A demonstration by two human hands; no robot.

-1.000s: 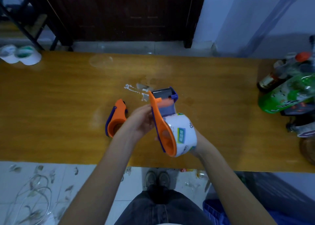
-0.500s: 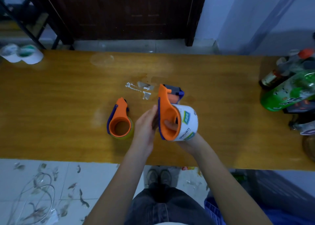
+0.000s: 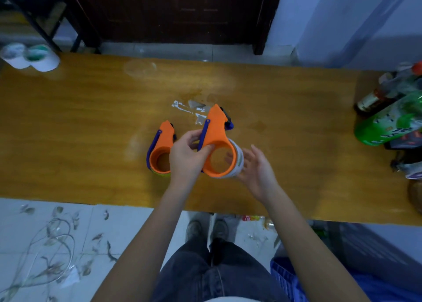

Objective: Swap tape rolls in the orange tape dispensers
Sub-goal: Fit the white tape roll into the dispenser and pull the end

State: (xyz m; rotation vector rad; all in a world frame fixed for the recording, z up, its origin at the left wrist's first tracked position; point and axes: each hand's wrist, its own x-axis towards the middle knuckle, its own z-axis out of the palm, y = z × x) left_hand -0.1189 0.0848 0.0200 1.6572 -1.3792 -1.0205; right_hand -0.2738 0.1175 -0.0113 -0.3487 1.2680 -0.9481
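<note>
My left hand [image 3: 185, 160] grips an orange tape dispenser [image 3: 217, 130] by its left edge, thumb on the ring, flat face turned up just above the table. A white tape roll [image 3: 238, 162] sits under its ring. My right hand [image 3: 258, 171] is open beside that roll, fingers spread, fingertips at the roll's right side and underside. A second orange dispenser [image 3: 163, 139] with a blue edge lies on the table just left of my left hand, over a yellow-green roll [image 3: 163, 175].
The wooden table [image 3: 80, 119] has tape scraps [image 3: 189, 107] stuck behind the dispensers. Two white rolls [image 3: 29, 57] stand at the far left corner. Bottles, one big and green [image 3: 388, 123], crowd the right end. My feet show below the near edge.
The held dispenser has turned from edge-on to flat face up and come lower. My right hand has let go of the white roll and spread open beside it.
</note>
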